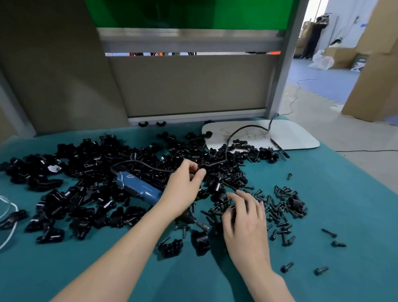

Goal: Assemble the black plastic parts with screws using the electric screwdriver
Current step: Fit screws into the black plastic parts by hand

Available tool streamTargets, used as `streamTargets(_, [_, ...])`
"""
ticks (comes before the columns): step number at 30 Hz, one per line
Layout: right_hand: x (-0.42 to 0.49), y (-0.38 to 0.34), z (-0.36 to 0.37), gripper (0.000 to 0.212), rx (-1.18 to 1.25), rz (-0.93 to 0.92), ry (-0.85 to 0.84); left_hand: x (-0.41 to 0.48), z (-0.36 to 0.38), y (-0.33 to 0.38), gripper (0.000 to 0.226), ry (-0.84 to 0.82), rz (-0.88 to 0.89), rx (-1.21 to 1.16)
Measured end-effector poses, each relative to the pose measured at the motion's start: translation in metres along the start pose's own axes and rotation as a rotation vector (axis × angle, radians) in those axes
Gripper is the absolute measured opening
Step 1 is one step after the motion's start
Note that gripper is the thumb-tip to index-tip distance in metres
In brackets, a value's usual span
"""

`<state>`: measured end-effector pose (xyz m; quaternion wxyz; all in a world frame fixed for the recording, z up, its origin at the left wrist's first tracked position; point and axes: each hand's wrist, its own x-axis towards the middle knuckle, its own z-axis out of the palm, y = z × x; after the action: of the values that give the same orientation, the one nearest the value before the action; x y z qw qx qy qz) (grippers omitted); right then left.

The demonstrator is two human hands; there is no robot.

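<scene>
Fingers of left hand pinch a black part; right hand curls over screws, grasp unclear.

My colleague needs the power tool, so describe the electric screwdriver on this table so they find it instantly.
On the teal cloth-covered table, look into the big heap of black plastic parts. The blue-bodied electric screwdriver lies slanted there, passing under the wrist of the left hand. It is the only blue thing among black pieces, with a black cable leaving its far end.
</scene>
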<state>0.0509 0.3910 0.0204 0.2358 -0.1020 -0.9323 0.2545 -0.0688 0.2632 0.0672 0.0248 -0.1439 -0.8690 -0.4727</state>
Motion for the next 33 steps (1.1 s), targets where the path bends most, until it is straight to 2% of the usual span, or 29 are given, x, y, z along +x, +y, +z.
streamTargets(2, [-0.003, -0.006, 0.001, 0.034, 0.020, -0.006, 0.022, -0.007, -0.013, -0.007, 0.015, -0.008, -0.013, -0.014])
streamTargets(4, [-0.004, -0.018, 0.004, 0.034, 0.044, -0.028, 0.051, -0.016, -0.030, -0.011, 0.015, 0.073, 0.031, -0.057])
streamTargets(9, [-0.001, -0.071, 0.010, 0.035, 0.117, -0.239, 0.106, -0.057, -0.082, -0.048, 0.006, 0.460, 0.069, -0.420])
streamTargets(12, [0.004, -0.115, 0.021, 0.041, 0.131, -0.382, 0.013, -0.088, -0.116, -0.090, 0.011, 0.719, -0.018, -0.507])
streamTargets(15, [0.006, -0.155, 0.048, 0.044, 0.082, -0.442, -0.175, -0.111, -0.148, -0.124, 0.010, 0.874, -0.101, -0.626])
streamTargets(19, [0.006, -0.195, 0.089, 0.050, -0.069, -0.484, -0.365, -0.120, -0.172, -0.144, 0.013, 0.911, -0.130, -0.841])
streamTargets(21, [0.008, -0.210, 0.104, 0.052, -0.110, -0.474, -0.415, -0.119, -0.175, -0.147, 0.007, 0.902, -0.150, -0.895])
streamTargets(28, [0.033, -0.248, 0.139, 0.052, -0.207, -0.453, -0.425, -0.115, -0.180, -0.155, 0.021, 0.963, -0.283, -1.069])
streamTargets(33, [0.063, -0.259, 0.154, 0.055, -0.329, -0.447, -0.680, -0.112, -0.182, -0.159, 0.018, 0.990, -0.309, -1.106])
